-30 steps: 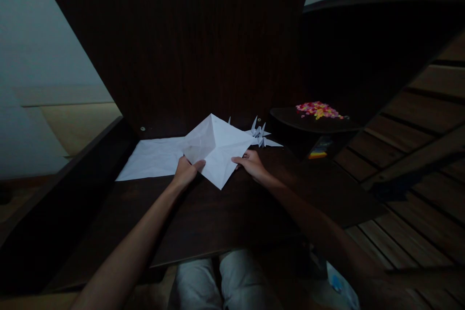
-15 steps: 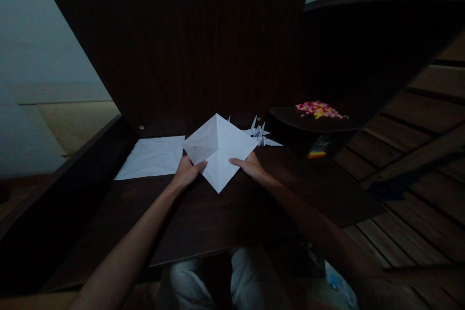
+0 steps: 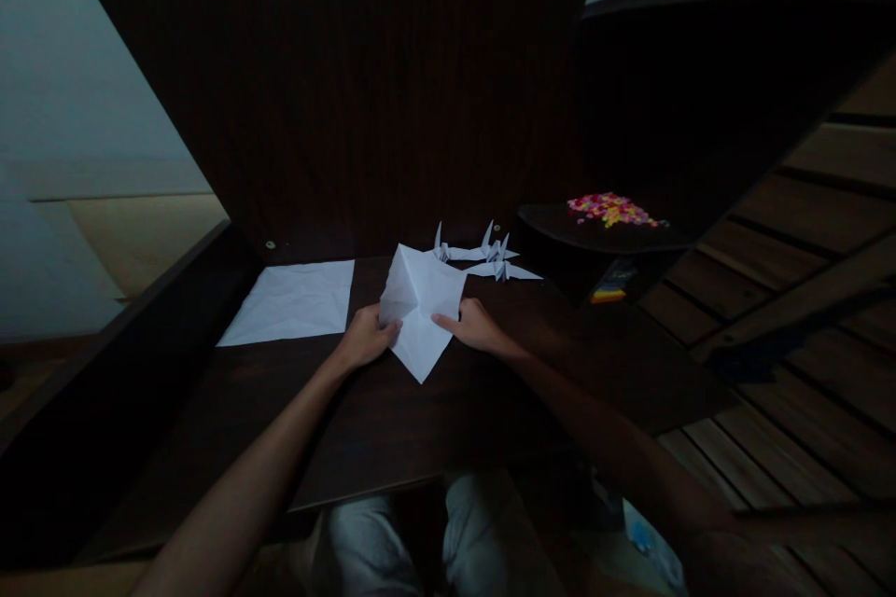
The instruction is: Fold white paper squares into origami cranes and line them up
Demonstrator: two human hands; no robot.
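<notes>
White paper point(image 3: 420, 297), creased through its centre, is spread over the desk point(image 3: 392, 448). From my remote view, the left hand point(image 3: 371, 336) pinches one side and the right hand point(image 3: 477, 326) the other, thumbs on top, presumably to bend it evenly. Cranes point(image 3: 501, 270) stand behind to the right; a flat sheet point(image 3: 290, 303) lies left, likely there to leave working room.

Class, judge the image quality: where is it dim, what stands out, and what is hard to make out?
Head view: dim overall, the desk dark brown; head view: the creased paper stands out pale; head view: coloured pieces hard to tell apart, wooden slats at right look soft.
</notes>
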